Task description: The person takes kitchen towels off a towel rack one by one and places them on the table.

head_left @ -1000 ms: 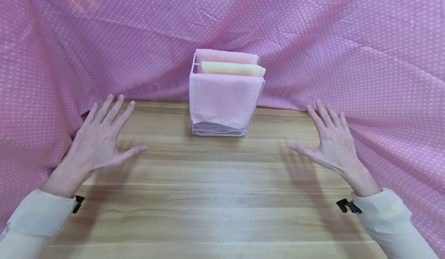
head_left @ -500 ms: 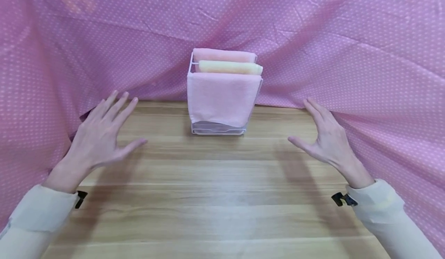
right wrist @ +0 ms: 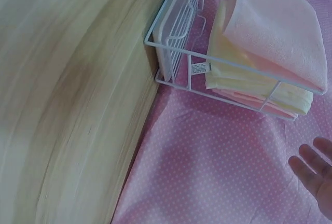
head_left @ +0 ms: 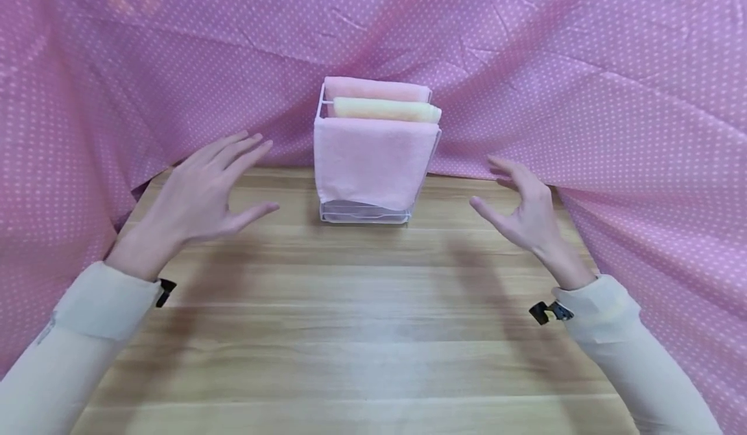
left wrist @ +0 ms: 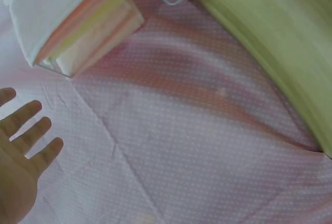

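Note:
A white wire rack (right wrist: 189, 73) stands at the far middle of the table. Over its bars hang a pink towel (head_left: 373, 163) in front, a pale yellow towel (head_left: 385, 109) in the middle and another pink towel (head_left: 373, 88) at the back. To the rack's left, my left hand (head_left: 204, 192) hovers above the table with fingers extended and thumb spread, holding nothing. My right hand (head_left: 528, 208) is raised on the other side, its fingers slightly bent and its thumb apart, also holding nothing. Both hands are apart from the rack.
A wooden tabletop (head_left: 362, 318) stretches in front of the rack. Pink polka-dot cloth (head_left: 204, 65) hangs behind it and along both sides. A flat white tray (right wrist: 165, 42) lies in the bottom of the rack, and a small label (right wrist: 200, 68) shows inside.
Both hands have moved inward toward the rack, the left one to the right and up, the right one to the left. The right fingers have bent somewhat. The rack and towels stay put.

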Tool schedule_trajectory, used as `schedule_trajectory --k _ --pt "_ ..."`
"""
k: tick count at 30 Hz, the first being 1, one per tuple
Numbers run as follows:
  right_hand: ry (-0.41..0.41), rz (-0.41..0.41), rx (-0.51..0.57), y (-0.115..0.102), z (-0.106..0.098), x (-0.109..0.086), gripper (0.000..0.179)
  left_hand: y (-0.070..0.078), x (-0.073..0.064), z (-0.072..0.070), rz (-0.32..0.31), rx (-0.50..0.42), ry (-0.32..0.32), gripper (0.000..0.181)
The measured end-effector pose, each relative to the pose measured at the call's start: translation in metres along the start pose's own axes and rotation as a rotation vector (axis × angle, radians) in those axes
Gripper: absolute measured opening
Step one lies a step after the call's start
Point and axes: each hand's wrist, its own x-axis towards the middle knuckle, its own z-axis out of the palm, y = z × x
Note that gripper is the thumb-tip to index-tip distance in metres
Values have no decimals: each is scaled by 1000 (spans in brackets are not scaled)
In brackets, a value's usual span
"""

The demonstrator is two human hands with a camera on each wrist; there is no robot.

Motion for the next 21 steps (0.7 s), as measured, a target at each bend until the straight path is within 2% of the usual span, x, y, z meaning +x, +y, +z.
schedule_trajectory --k 5,11,18,21 --pt "20 74 151 -3 8 10 59 3 19 2 -7 -25 -21 92" --pt "34 158 299 -6 17 21 49 7 42 5 10 -67 -35 68" --pt "68 180 481 -6 30 34 39 14 66 17 86 -56 -43 64" --pt "87 194 547 -5 35 40 35 18 75 21 98 -52 -47 61"
